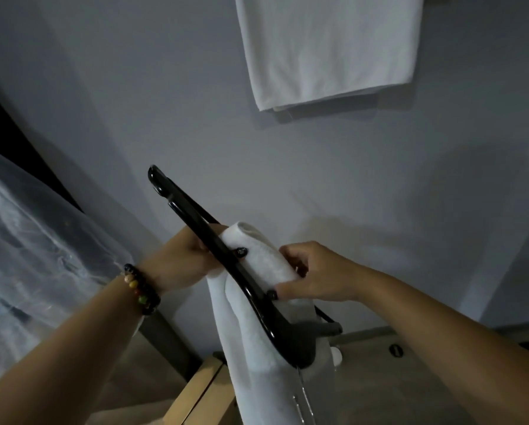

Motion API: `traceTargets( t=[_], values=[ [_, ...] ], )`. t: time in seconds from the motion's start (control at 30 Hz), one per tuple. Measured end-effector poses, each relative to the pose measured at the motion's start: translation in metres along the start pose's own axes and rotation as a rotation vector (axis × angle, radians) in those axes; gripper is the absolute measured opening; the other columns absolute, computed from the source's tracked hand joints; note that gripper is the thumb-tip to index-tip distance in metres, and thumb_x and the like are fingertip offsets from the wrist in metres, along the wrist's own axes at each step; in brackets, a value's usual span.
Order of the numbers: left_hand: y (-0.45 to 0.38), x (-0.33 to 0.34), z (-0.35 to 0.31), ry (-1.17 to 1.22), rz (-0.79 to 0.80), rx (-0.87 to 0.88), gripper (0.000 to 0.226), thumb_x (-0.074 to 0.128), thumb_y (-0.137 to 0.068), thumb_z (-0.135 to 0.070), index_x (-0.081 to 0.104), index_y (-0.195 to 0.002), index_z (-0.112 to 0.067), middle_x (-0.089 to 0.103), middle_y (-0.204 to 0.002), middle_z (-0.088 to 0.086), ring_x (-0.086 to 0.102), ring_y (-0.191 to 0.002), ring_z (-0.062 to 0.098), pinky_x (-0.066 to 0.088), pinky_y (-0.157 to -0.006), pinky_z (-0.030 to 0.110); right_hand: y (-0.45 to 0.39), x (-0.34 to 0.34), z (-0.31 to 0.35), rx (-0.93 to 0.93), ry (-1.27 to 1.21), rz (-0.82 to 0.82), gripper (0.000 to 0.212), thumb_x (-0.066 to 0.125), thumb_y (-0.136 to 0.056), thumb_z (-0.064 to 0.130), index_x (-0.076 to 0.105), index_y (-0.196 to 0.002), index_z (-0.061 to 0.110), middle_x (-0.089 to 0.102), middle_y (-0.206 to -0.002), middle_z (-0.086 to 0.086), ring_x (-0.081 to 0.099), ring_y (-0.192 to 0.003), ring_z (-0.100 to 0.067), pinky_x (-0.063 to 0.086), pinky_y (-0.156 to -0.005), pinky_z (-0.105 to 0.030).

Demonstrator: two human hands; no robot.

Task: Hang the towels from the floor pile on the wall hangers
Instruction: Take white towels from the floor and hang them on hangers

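A black clothes hanger [192, 216] slants from upper left to lower right in front of me. A white towel [266, 262] is draped over its bar, with one end hanging down toward the floor. My left hand [183, 259] grips the hanger and the towel from the left side, a beaded bracelet on its wrist. My right hand [312, 277] pinches the towel's fold on the right of the hanger, thumb pressed against the cloth. Another white towel [327, 50] hangs folded on the wall above.
A grey wall [410, 179] fills the background. Clear plastic sheeting [26, 234] covers something at the left. A light wooden piece of furniture [201, 394] stands below, and the grey floor [373, 378] holds a small dark object [395, 351].
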State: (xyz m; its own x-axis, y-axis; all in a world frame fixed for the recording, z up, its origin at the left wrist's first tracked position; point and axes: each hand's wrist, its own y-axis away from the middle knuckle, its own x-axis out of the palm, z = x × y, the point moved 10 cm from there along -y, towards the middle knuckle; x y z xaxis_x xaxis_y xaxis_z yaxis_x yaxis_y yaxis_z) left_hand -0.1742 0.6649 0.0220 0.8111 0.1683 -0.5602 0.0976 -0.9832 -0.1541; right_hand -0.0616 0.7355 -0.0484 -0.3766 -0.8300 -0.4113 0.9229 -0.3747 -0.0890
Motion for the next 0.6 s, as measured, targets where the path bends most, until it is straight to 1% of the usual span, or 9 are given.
traceTargets(
  t=[0.13,0.23,0.3,0.37,0.4,0.43,0.5,0.53,0.6],
  values=[
    [0.003,-0.009,0.012,0.024,-0.035,-0.047,0.022,0.073,-0.083,-0.020,0.071,-0.094,-0.002,0.073,-0.092,0.014,0.070,-0.090,0.026,0.058,-0.080,0.034,0.002,0.014,-0.040,0.084,0.095,0.059,0.037,0.077,-0.075,0.029,0.063,-0.109,0.024,0.068,-0.104,0.008,0.065,-0.095,-0.010,0.055,-0.087,-0.032],
    [0.007,-0.021,0.023,0.056,-0.123,-0.057,0.016,0.072,-0.081,-0.013,0.071,-0.090,0.000,0.074,-0.088,0.014,0.071,-0.087,0.025,0.057,-0.077,0.032,-0.001,0.012,-0.060,0.101,0.264,0.055,0.040,0.077,-0.074,0.040,0.061,-0.106,0.023,0.065,-0.101,0.008,0.063,-0.090,-0.010,0.054,-0.080,-0.031],
    [0.014,-0.034,0.036,0.074,-0.229,-0.078,0.014,0.076,-0.079,-0.015,0.073,-0.085,-0.002,0.074,-0.087,0.015,0.071,-0.087,0.026,0.058,-0.079,0.038,-0.003,0.013,-0.071,0.126,0.387,0.091,0.044,0.073,-0.075,0.047,0.060,-0.109,0.023,0.063,-0.102,0.007,0.062,-0.087,-0.009,0.054,-0.077,-0.029],
    [0.021,-0.046,0.049,0.114,-0.338,-0.102,0.014,0.078,-0.077,-0.015,0.074,-0.084,-0.004,0.074,-0.090,0.018,0.070,-0.090,0.030,0.057,-0.084,0.044,-0.007,0.010,-0.076,0.116,0.512,0.082,0.036,0.067,-0.081,0.046,0.060,-0.101,0.017,0.062,-0.096,0.001,0.060,-0.083,-0.013,0.051,-0.072,-0.031],
    [0.026,-0.049,0.057,0.166,-0.376,-0.116,0.018,0.082,-0.074,-0.020,0.075,-0.083,-0.006,0.074,-0.090,0.019,0.070,-0.090,0.031,0.057,-0.084,0.045,-0.010,0.007,-0.075,0.090,0.577,0.063,0.032,0.064,-0.084,0.045,0.058,-0.094,0.015,0.059,-0.090,-0.001,0.057,-0.081,-0.016,0.046,-0.070,-0.032],
    [0.030,-0.053,0.065,0.216,-0.408,-0.124,0.031,0.086,-0.068,-0.031,0.075,-0.084,-0.007,0.074,-0.090,0.018,0.071,-0.089,0.030,0.058,-0.081,0.042,-0.012,0.003,-0.071,0.055,0.634,0.032,0.031,0.061,-0.087,0.044,0.054,-0.088,0.014,0.055,-0.083,0.001,0.053,-0.079,-0.017,0.041,-0.067,-0.032],
    [0.039,-0.056,0.079,0.313,-0.446,-0.132,0.055,0.089,-0.052,-0.053,0.077,-0.086,-0.011,0.074,-0.090,0.014,0.071,-0.087,0.025,0.059,-0.075,0.031,-0.018,-0.007,-0.058,-0.072,0.735,-0.076,0.033,0.054,-0.091,0.043,0.043,-0.077,0.016,0.043,-0.068,0.009,0.048,-0.069,-0.019,0.031,-0.066,-0.031],
    [0.043,-0.056,0.083,0.358,-0.459,-0.133,0.058,0.089,-0.050,-0.055,0.077,-0.086,-0.011,0.074,-0.090,0.014,0.072,-0.086,0.024,0.058,-0.073,0.029,-0.020,-0.012,-0.048,-0.174,0.796,-0.151,0.034,0.052,-0.092,0.043,0.038,-0.073,0.018,0.038,-0.062,0.012,0.045,-0.061,-0.018,0.030,-0.066,-0.029],
    [0.050,-0.056,0.097,0.427,-0.497,-0.141,0.047,0.086,-0.061,-0.042,0.075,-0.086,-0.004,0.073,-0.087,0.019,0.072,-0.082,0.026,0.059,-0.070,0.028,-0.020,-0.018,-0.032,-0.360,0.944,-0.306,0.031,0.048,-0.088,0.045,0.040,-0.072,0.019,0.039,-0.054,0.011,0.040,-0.047,-0.018,0.032,-0.060,-0.025]
  ],
)
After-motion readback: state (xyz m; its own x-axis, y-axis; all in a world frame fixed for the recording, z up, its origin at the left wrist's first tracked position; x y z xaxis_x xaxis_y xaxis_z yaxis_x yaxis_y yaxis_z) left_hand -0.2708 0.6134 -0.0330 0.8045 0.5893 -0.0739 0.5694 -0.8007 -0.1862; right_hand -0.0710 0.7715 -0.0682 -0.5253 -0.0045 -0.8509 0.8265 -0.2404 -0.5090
